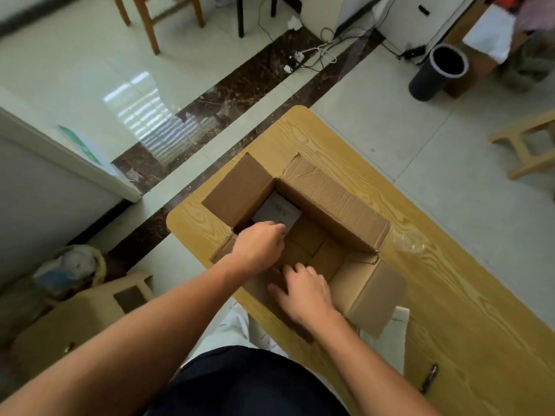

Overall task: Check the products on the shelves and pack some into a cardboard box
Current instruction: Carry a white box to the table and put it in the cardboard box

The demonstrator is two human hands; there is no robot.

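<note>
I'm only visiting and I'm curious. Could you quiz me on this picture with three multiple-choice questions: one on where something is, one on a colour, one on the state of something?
1. Where does the white pack lie?
A. In a far corner of the cardboard box
B. On the floor
C. On a stool

2. What colour is the round bin on the floor?
A. Red
B. Black
C. Yellow

3. How do the box's top flaps stand?
A. Taped shut
B. Folded open
C. Torn off

Answers:
1 A: the pack shows inside the box, at the fingertips of the left hand.
2 B: its outer wall is black.
3 B: the flaps spread outward over the table and the inside shows.
</note>
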